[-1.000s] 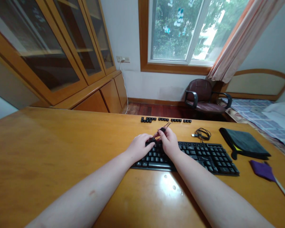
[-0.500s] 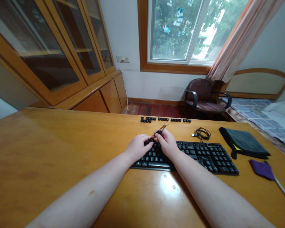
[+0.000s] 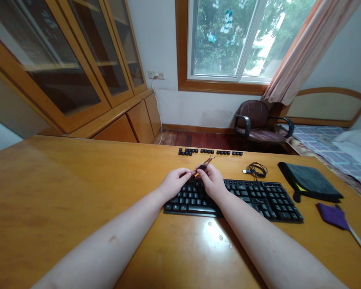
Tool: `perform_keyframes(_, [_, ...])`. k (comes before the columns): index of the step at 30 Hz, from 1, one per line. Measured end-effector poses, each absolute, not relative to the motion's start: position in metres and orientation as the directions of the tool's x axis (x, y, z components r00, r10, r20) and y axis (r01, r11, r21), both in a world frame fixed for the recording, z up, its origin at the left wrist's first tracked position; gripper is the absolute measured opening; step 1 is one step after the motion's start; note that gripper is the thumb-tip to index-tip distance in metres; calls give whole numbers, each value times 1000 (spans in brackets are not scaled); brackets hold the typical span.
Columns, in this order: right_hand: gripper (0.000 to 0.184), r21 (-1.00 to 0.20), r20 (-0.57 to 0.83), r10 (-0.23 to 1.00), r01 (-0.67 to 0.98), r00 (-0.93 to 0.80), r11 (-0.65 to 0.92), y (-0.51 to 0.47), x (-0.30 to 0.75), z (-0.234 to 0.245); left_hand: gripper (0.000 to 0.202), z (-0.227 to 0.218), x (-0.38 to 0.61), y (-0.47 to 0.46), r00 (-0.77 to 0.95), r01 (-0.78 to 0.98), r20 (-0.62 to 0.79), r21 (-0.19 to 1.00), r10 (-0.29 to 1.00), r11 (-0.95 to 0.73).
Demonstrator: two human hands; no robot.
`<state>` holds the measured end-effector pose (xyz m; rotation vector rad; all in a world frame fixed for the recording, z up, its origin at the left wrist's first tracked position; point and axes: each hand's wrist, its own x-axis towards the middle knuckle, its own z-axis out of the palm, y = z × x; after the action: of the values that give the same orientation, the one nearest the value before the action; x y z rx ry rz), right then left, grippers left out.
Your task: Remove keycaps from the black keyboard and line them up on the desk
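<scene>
My right hand [image 3: 212, 179] is closed around the black middle of a slim puller with thin brown wire prongs [image 3: 209, 159]. One pair of prongs sticks out beyond the fingers, away from me. My left hand [image 3: 176, 184] has its thumb and fingers pinched together at the tool's other end; what lies between them is too small to make out. Both hands are above the upper left part of a black keyboard [image 3: 198, 209]. Along the far side of the desk, loose black keycaps [image 3: 206, 151] sit in short rows.
A coiled black USB cable [image 3: 258, 170] lies behind the keyboard. To the right are a folded dark grey cloth [image 3: 311, 180] and a purple cloth-headed brush [image 3: 333, 216] with a white handle. Beyond the wooden desk [image 3: 78, 176] stands a maroon armchair [image 3: 254, 120].
My left fingers have lifted slightly off the keys, up to the puller's lower end. The puller has shifted a little in my right hand, its prongs tilting slightly rightward.
</scene>
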<state>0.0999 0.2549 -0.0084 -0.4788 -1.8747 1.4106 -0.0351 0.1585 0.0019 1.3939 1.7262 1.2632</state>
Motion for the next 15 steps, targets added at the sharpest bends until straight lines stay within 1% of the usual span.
perform_keyframes(3, [21,-931,343,672,-143,-657,336,254,102,-8,26,3,-37,160,-284,334,76,942,956,25])
perform_keyframes(7, [19,-909,405,677,-187,-614,374,251,104,-6,25,3,-38,162,-338,313,84,949,937,27])
perform_keyframes(12, [15,-898,439,752,-221,-492,379,253,103,-6,26,-1,-37,163,-429,216,81,976,900,15])
perform_keyframes(13, [14,-899,436,756,-207,-488,386,254,104,-6,27,-1,-37,163,-434,222,89,975,896,11])
perform_keyframes(15, [13,-883,444,725,-120,-527,454,255,106,-5,28,-2,-37,162,-431,262,110,965,896,7])
